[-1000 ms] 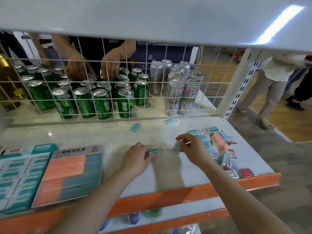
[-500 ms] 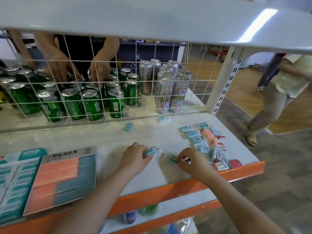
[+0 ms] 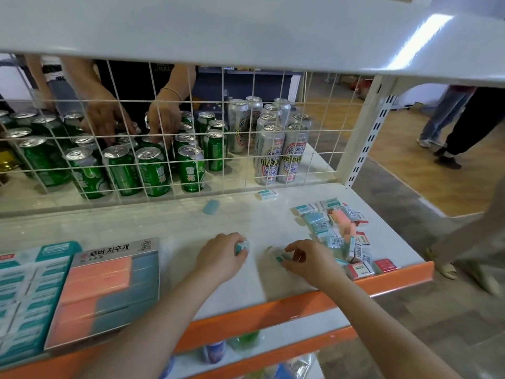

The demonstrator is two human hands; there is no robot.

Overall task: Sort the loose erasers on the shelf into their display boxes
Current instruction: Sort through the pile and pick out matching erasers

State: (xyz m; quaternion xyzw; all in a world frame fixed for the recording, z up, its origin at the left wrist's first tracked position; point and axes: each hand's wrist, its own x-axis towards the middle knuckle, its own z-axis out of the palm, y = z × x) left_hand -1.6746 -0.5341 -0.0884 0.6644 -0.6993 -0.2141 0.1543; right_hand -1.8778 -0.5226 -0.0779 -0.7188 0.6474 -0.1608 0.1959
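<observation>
Nearest me, at the shelf's (image 3: pixel 169 222) front left corner, I see the two display boxes: the teal-and-white box (image 3: pixel 24 294) against the left edge and the pink-and-blue box (image 3: pixel 106 291) just beside it. Along the front edge, near the middle, my left hand (image 3: pixel 221 255) is curled round a teal eraser (image 3: pixel 241 247), my grip holding it just off the surface. Just to its right, my right hand (image 3: pixel 308 259) pinches a second teal eraser (image 3: pixel 280 257) between fingertips; it is blurred, so I think it touches the shelf but cannot be sure. At the front right corner lies the pile of loose erasers (image 3: pixel 338 233), with a red-sleeved one (image 3: pixel 385 265) at the very edge. Further back, a bare blue eraser (image 3: pixel 211 207) and a sleeved white one (image 3: pixel 266 194) lie near the rear edge, against the wire grid (image 3: pixel 246 160). Behind it stand green cans (image 3: pixel 153 173) and silver cans (image 3: pixel 281 157).
</observation>
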